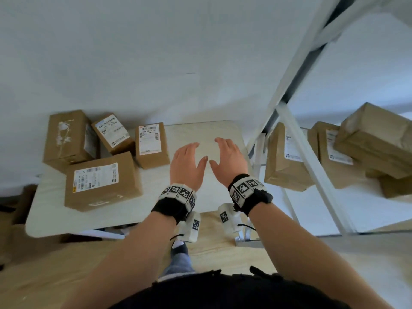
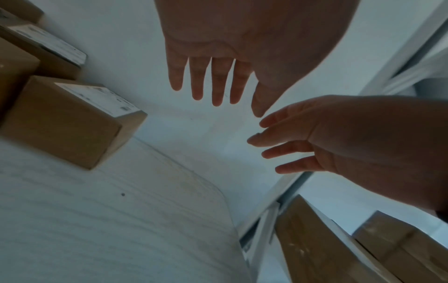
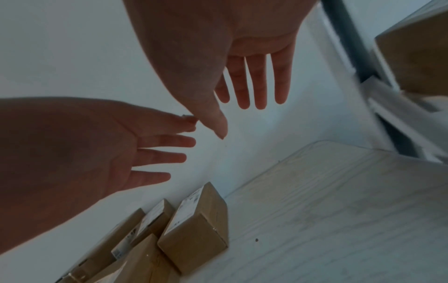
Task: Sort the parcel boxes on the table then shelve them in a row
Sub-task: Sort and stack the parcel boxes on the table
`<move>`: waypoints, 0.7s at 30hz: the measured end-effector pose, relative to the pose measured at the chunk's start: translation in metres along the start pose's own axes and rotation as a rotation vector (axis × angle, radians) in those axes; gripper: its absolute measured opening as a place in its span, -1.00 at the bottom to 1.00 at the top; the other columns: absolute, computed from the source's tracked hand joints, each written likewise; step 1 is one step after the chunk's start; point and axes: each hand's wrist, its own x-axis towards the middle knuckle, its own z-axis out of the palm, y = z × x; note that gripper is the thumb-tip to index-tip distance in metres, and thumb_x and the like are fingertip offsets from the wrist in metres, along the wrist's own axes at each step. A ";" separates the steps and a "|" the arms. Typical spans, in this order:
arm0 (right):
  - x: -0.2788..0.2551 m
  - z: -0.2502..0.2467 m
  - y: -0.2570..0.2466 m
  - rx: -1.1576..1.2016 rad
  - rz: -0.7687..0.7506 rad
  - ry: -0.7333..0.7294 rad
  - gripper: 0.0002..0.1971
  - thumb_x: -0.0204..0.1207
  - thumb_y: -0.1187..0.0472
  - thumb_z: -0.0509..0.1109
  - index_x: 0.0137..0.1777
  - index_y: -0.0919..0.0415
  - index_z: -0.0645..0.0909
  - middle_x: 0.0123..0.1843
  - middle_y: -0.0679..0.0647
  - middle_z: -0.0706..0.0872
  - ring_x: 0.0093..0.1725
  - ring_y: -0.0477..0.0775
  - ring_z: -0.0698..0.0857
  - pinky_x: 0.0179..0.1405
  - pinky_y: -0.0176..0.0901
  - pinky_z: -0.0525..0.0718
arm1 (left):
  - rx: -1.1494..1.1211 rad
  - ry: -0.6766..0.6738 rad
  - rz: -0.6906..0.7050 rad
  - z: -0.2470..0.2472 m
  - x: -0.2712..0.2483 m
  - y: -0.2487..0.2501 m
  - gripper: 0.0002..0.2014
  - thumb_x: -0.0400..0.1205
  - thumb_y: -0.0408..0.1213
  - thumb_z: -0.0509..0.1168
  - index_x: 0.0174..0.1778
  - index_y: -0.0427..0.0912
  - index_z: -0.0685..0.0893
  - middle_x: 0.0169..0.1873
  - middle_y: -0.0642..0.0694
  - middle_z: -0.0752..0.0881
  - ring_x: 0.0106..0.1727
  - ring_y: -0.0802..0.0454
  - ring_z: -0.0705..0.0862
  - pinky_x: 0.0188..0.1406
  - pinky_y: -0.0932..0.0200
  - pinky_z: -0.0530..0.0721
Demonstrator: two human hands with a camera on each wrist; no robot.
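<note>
White wall behind, both the left hand [image 1: 186, 162] and right hand [image 1: 229, 157] hover flat-fingered and empty above the table [image 1: 207, 132], four parcel boxes [image 1: 101, 186] left, where a careless grab might topple the shelf [image 1: 376, 210] stack [image 1: 374, 139].

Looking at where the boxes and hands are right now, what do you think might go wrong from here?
1. On the shelf, the top box lies tilted across the other boxes; sliding another in beside it may knock it off.
2. The four boxes on the table sit crowded together; with both the left hand and right hand empty and open, lifting the nearest small box could drag its neighbours.
</note>
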 end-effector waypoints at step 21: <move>-0.221 -0.018 0.113 0.038 0.185 0.002 -0.43 0.51 0.26 0.41 0.53 0.15 0.42 0.33 0.12 0.60 0.26 0.19 0.59 0.11 0.01 0.63 | 0.143 -0.253 0.119 0.073 -0.166 0.104 -0.53 0.71 -0.19 0.31 0.56 -0.09 0.48 0.47 -0.06 0.56 0.51 -0.06 0.45 0.47 0.05 0.43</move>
